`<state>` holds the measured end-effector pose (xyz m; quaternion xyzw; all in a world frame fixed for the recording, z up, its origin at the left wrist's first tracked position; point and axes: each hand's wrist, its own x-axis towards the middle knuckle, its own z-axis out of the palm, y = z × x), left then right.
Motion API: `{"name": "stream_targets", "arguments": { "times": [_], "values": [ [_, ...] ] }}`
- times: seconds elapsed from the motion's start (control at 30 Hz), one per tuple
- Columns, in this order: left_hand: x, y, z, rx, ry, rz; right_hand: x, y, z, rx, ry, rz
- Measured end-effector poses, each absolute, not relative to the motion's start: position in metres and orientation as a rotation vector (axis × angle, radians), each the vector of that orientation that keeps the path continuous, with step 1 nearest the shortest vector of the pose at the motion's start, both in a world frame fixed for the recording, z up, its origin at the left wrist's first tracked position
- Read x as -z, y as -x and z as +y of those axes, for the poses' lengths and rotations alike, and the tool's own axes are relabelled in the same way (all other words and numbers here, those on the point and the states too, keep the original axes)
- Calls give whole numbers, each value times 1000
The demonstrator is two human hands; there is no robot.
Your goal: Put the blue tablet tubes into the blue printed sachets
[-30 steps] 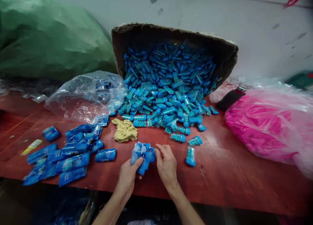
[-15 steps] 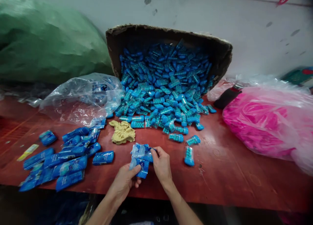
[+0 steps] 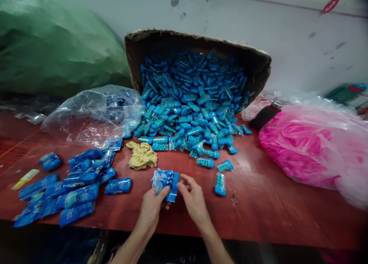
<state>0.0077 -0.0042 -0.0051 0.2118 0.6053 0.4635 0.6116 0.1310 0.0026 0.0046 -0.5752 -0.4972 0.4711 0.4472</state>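
Observation:
My left hand [image 3: 152, 206] is closed on a small stack of flat blue printed wrappers [image 3: 165, 181], its thumb pressed on top. Just right of the stack is my right hand [image 3: 194, 199], thumb and forefinger slightly apart at the wrappers' edge; whether they touch it I cannot tell. Beyond the hands lies a crumpled yellow cloth or putty-like lump [image 3: 141, 156]. Several filled blue packets [image 3: 77, 195] are heaped to the left. To the right of my hands a small clear container with a blue cap and blue beads [image 3: 220, 184] lies near a few similar ones.
A cardboard box [image 3: 198, 38] on its side spills many blue bead containers [image 3: 189, 118] onto the red table [image 3: 267, 206]. A clear plastic bag [image 3: 86, 114] and a yellow cutter-like tool [image 3: 25, 179] lie left. Pink-filled bags [image 3: 299, 149] and a dark bottle [image 3: 266, 114] stand right.
The wrappers have come closer together into a neater stack in my left hand. My right fingers have come off the wrapper they pinched. The view has shifted slightly.

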Motion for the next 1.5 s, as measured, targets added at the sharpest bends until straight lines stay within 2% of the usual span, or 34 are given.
{"name": "stream_targets", "arguments": {
  "times": [0.1,0.43,0.7,0.83,0.97,1.07,1.17,1.4,1.5],
  "values": [
    [8,-12,-5,-1083,-576,1452,-2,-127,1,-1421,1343,-1129],
    [9,-35,3,-1086,-528,1334,-1,-126,-9,-1094,1520,-1231],
    [-10,-31,-2,-888,-482,1122,-9,-134,-10,-1198,1461,-1264],
    [-13,-17,-5,-855,-449,1156,-15,-162,-11,-820,1657,-1517],
    [-8,-11,-8,-862,-342,1214,-7,-206,-11,-45,2140,-1597],
    [-6,-11,-11,-840,-318,1206,4,-220,-13,122,2299,-1635],
    [-6,-11,-13,-831,-316,1179,11,-213,-16,-30,2149,-1665],
    [-4,-11,-15,-848,-274,1184,-10,-183,-20,-1001,1527,-1257],
    [-3,-13,-15,-854,-276,1184,-23,-174,-24,-1103,1373,-1233]
  ]
}}
